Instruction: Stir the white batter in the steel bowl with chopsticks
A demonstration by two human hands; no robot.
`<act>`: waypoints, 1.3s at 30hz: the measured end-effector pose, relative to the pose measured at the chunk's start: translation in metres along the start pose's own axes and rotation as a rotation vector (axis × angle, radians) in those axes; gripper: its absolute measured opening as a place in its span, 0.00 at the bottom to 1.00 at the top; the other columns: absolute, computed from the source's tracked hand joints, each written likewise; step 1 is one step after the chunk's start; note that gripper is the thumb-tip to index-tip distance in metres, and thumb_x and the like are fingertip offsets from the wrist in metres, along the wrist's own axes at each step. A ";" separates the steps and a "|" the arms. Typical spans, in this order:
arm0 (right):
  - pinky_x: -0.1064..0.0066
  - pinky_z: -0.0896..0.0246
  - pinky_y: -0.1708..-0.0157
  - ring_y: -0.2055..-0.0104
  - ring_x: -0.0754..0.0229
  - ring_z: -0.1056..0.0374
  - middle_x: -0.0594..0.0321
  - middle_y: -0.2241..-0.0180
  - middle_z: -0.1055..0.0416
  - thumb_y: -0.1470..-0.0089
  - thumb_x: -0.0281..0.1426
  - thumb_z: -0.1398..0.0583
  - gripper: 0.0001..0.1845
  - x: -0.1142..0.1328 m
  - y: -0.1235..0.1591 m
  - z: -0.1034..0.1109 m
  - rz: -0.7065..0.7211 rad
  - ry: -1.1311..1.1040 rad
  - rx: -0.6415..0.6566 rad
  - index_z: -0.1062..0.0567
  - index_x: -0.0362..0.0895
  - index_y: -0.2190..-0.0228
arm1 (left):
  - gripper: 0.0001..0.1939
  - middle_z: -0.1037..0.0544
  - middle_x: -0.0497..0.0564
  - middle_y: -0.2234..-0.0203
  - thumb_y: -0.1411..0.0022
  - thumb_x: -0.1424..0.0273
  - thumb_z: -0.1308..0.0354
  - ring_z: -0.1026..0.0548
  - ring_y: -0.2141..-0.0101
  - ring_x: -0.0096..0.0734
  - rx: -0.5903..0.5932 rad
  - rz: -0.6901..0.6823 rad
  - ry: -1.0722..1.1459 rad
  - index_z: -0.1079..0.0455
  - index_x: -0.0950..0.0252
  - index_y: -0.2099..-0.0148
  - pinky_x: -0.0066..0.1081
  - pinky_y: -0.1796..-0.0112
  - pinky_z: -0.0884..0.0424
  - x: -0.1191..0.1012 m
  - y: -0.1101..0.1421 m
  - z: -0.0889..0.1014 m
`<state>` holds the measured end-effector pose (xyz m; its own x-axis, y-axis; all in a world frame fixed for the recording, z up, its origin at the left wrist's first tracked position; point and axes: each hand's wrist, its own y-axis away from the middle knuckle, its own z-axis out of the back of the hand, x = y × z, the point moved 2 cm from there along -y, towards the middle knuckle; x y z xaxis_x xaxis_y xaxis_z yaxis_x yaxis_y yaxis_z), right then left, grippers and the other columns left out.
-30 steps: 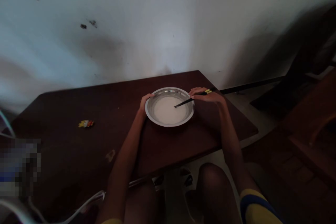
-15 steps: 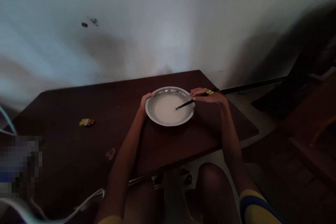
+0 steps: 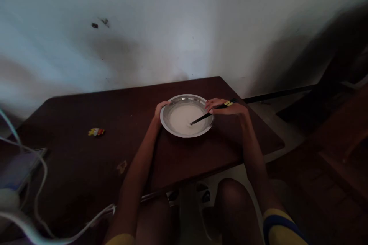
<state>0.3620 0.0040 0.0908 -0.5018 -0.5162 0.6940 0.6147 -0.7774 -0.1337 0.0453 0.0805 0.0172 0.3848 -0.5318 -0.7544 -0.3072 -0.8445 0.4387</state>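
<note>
A round steel bowl [image 3: 164, 123] stands on the dark brown table, holding a pale, creamy liquid [image 3: 181, 118]. My left hand [image 3: 161, 108] is closed on the bowl's left rim. Dark chopsticks [image 3: 204, 116] with yellow bands are gripped in my right hand [image 3: 220, 107], over the right rim. Their tips dip into the liquid near its middle and slant down to the left. Whether the right fingers also touch the rim, I cannot tell.
The brown table [image 3: 184, 160] runs along a stained pale wall [image 3: 172, 26]. A small yellow, white and red figure [image 3: 96, 132] lies left of the bowl. White cables [image 3: 83, 233] cross the near left corner, beside a flat framed object [image 3: 21, 168]. My knees are below the table edge.
The chopstick tips have moved slightly left and toward me through the liquid, and my right hand has dipped a little with them. The left hand stays on the rim.
</note>
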 end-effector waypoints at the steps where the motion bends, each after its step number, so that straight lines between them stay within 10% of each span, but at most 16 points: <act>1: 0.52 0.38 0.29 0.35 0.48 0.28 0.59 0.51 0.15 0.38 0.51 0.34 0.18 0.005 -0.004 -0.006 -0.002 -0.016 0.022 0.12 0.52 0.61 | 0.12 0.18 0.55 0.79 0.39 0.69 0.40 0.16 0.70 0.48 -0.006 -0.005 0.007 0.16 0.68 0.65 0.39 0.64 0.21 0.000 0.001 -0.001; 8: 0.48 0.35 0.33 0.42 0.46 0.24 0.58 0.55 0.16 0.37 0.51 0.35 0.18 -0.007 -0.008 -0.005 -0.073 0.066 -0.223 0.12 0.51 0.61 | 0.10 0.17 0.54 0.78 0.43 0.69 0.37 0.16 0.69 0.50 0.004 -0.021 0.026 0.15 0.67 0.62 0.40 0.64 0.21 0.000 -0.001 -0.001; 14: 0.52 0.37 0.31 0.38 0.47 0.26 0.58 0.52 0.16 0.40 0.57 0.34 0.23 0.000 -0.006 -0.006 0.010 -0.027 -0.023 0.12 0.52 0.61 | 0.08 0.18 0.53 0.80 0.44 0.69 0.36 0.18 0.73 0.46 0.010 -0.009 0.019 0.16 0.66 0.66 0.36 0.69 0.24 0.000 -0.003 0.003; 26: 0.49 0.34 0.33 0.41 0.47 0.25 0.56 0.52 0.16 0.36 0.46 0.34 0.15 -0.008 -0.008 0.002 -0.014 0.072 -0.125 0.13 0.50 0.61 | 0.09 0.19 0.54 0.80 0.42 0.70 0.39 0.20 0.77 0.45 0.001 -0.020 -0.008 0.18 0.66 0.67 0.37 0.70 0.24 -0.004 0.003 -0.002; 33: 0.49 0.43 0.26 0.31 0.48 0.32 0.61 0.47 0.17 0.37 0.40 0.33 0.08 -0.003 -0.030 -0.030 -0.070 0.068 -0.202 0.12 0.54 0.61 | 0.10 0.17 0.54 0.78 0.44 0.72 0.38 0.14 0.68 0.52 -0.028 -0.034 0.114 0.15 0.66 0.62 0.40 0.65 0.18 -0.003 -0.003 -0.003; 39: 0.44 0.41 0.27 0.35 0.47 0.28 0.56 0.48 0.17 0.36 0.37 0.33 0.08 -0.018 -0.011 -0.003 -0.107 0.051 -0.176 0.12 0.50 0.62 | 0.10 0.17 0.55 0.79 0.46 0.73 0.36 0.14 0.68 0.53 -0.055 -0.008 0.105 0.15 0.66 0.62 0.40 0.65 0.17 -0.005 -0.004 0.000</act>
<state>0.3623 0.0207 0.0778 -0.5914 -0.4414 0.6749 0.4424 -0.8773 -0.1862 0.0449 0.0867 0.0188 0.4768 -0.5259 -0.7044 -0.2561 -0.8497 0.4610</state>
